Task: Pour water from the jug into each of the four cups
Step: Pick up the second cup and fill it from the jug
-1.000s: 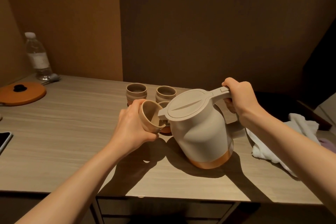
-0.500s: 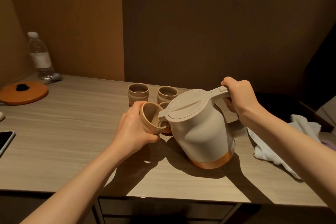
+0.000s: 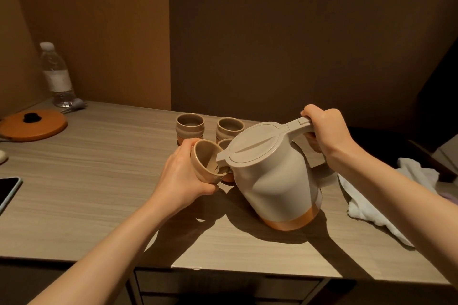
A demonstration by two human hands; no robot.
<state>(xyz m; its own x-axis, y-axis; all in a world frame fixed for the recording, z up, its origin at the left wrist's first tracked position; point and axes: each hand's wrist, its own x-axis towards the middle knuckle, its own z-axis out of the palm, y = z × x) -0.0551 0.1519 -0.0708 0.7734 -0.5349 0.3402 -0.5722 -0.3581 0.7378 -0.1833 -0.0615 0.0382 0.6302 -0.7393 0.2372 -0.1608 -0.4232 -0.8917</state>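
A beige jug (image 3: 275,181) with an orange base band is tilted to the left, its spout over a tan cup (image 3: 205,162). My right hand (image 3: 327,129) grips the jug's handle. My left hand (image 3: 183,176) holds that cup tilted toward the spout, just above the table. Two more cups stand upright behind: one at the back left (image 3: 189,127), one at the back right (image 3: 229,129). A further cup (image 3: 224,143) is mostly hidden behind the held cup and the jug's lid.
A wooden table (image 3: 86,181) against brown walls. At the far left stand a plastic water bottle (image 3: 56,77) and an orange round lid (image 3: 32,124). A dark phone (image 3: 7,192) lies at the left edge. A white cloth (image 3: 386,198) lies to the right of the jug.
Hardly anything differs. The jug stays tilted at the held cup; both hands hold the same grip. The view has shifted slightly.
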